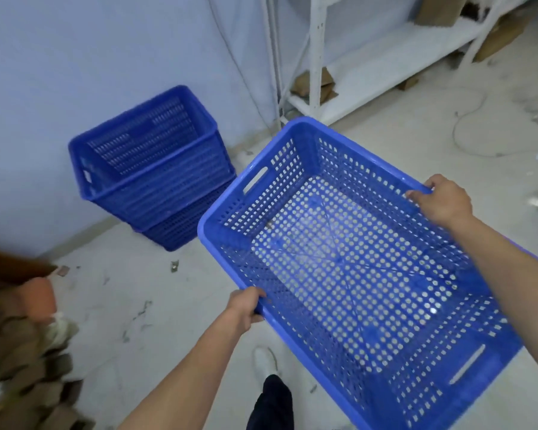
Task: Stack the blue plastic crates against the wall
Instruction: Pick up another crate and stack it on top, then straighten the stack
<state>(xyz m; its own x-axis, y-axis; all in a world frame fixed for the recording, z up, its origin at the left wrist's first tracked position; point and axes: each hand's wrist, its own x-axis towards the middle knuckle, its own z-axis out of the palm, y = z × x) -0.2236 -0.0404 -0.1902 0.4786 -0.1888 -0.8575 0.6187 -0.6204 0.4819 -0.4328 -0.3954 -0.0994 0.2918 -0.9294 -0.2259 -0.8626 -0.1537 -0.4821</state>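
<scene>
I carry a large blue perforated crate above the floor, its open top facing me. My left hand grips its near left rim. On the far right rim my right hand holds on, fingers curled over the edge. A stack of darker blue crates stands on the floor against the pale wall, to the left of and beyond the carried crate. The carried crate's left corner overlaps the stack's lower right side in view.
A white metal shelf unit with cardboard pieces stands at the back right. A cable trails on the dusty floor. Brown cardboard and clutter pile up at the lower left. My shoe and trouser leg show below.
</scene>
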